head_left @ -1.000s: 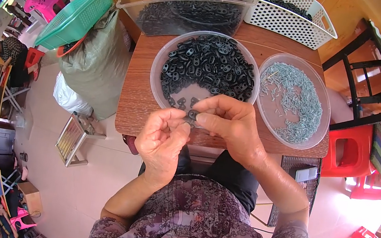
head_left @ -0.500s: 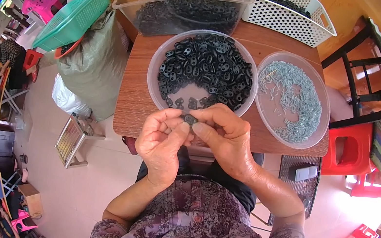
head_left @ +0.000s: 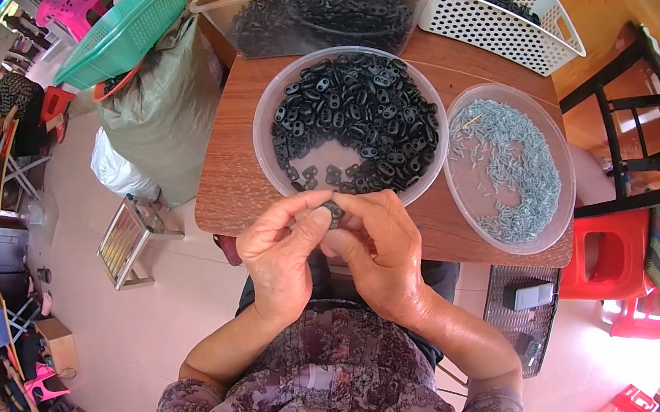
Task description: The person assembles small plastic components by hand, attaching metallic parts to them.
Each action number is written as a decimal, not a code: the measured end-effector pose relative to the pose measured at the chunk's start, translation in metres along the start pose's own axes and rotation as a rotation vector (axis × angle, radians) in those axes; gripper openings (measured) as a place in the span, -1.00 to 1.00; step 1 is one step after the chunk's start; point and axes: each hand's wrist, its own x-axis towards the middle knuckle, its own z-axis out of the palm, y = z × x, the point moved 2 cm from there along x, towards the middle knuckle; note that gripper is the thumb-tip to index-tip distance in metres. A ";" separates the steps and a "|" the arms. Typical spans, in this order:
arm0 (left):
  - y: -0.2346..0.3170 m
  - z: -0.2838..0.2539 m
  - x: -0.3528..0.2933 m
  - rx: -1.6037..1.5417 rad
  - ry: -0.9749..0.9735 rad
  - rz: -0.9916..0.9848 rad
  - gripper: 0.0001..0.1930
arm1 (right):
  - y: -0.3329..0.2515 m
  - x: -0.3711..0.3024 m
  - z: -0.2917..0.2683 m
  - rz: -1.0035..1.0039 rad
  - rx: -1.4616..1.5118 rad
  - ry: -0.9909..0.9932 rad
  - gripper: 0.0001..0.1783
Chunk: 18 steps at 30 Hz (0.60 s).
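Note:
Above the near edge of the wooden table, a small black plastic piece with two holes (head_left: 332,211) is pinched between my fingertips. My left hand (head_left: 282,254) grips it with thumb and index finger. Against its other side are the bent fingers of my right hand (head_left: 382,256), also closed. Whether a smaller part is between the fingers is hidden. Just beyond my hands stands a round clear tub (head_left: 262,123) full of similar black pieces, a few of them lying apart near its front. To its right, a shallow round clear tray (head_left: 568,195) holds many small grey-blue screw-like parts.
A large clear bin (head_left: 303,40) and a white perforated basket (head_left: 491,38), both with black pieces, stand at the table's back. On the left are a full sack (head_left: 160,112) and a green basket (head_left: 126,31). Red stools (head_left: 608,256) stand on the right.
The black piece has been turned between my fingertips and now stands more on end. My right fingers have curled in further, and the right thumb has drawn back slightly.

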 end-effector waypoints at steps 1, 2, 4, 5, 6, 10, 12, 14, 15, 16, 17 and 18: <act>0.000 0.000 -0.001 0.001 0.000 -0.001 -0.78 | 0.000 -0.001 0.000 -0.040 -0.046 0.006 -0.61; 0.001 -0.001 -0.001 -0.018 -0.023 -0.010 -0.79 | 0.001 -0.001 0.000 -0.039 -0.046 0.006 -0.61; 0.003 -0.001 -0.002 -0.037 -0.046 -0.022 -0.79 | 0.003 -0.001 0.000 -0.094 -0.053 0.040 -0.62; 0.005 -0.001 -0.003 -0.019 -0.076 -0.028 -0.78 | 0.003 -0.001 -0.001 -0.092 -0.054 0.041 -0.62; 0.006 -0.001 -0.003 -0.002 -0.107 -0.033 -0.78 | 0.004 -0.001 -0.002 -0.116 -0.054 0.043 -0.62; -0.001 -0.006 -0.005 0.119 -0.096 0.107 -0.73 | 0.000 -0.004 -0.002 -0.149 -0.059 0.070 -0.61; 0.002 -0.004 -0.005 0.229 -0.130 0.227 -0.70 | 0.000 -0.005 -0.001 -0.155 -0.059 0.082 -0.61; 0.002 -0.005 -0.006 0.257 -0.141 0.244 -0.69 | 0.000 -0.006 0.001 -0.162 -0.059 0.095 -0.61; 0.002 -0.005 -0.006 0.285 -0.149 0.261 -0.69 | 0.001 -0.007 0.001 -0.142 -0.025 0.086 -0.59; 0.002 -0.006 -0.005 0.284 -0.150 0.262 -0.69 | 0.000 -0.007 0.002 -0.124 0.009 0.076 -0.57; 0.001 -0.008 -0.005 0.300 -0.154 0.295 -0.70 | -0.002 -0.008 0.003 -0.125 0.008 0.077 -0.57; 0.001 -0.009 -0.005 0.315 -0.157 0.328 -0.71 | -0.004 -0.009 0.003 -0.110 0.006 0.069 -0.57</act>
